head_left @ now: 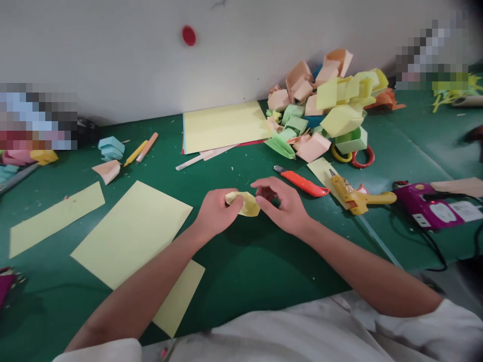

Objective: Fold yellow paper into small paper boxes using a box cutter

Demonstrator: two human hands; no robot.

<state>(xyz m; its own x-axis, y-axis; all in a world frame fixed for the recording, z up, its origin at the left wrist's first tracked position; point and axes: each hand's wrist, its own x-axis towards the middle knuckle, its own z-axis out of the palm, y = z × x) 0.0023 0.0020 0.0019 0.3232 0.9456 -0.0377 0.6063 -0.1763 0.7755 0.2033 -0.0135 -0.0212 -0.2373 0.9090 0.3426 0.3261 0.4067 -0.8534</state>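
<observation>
A small folded yellow paper piece (246,203) sits between my two hands, just above the green table (245,271). My left hand (217,211) is closed round its left end. My right hand (281,203) pinches its right end with curled fingers. A large yellow sheet (132,234) lies flat to the left of my left hand, partly under my forearm.
An orange box cutter (304,183) and a yellow glue gun (356,196) lie right of my hands, with a purple tool (426,206) beyond. A pile of folded coloured paper shapes (324,108) sits at the back right. A stack of sheets (224,125), pens (141,149) and a yellow strip (56,216) lie left.
</observation>
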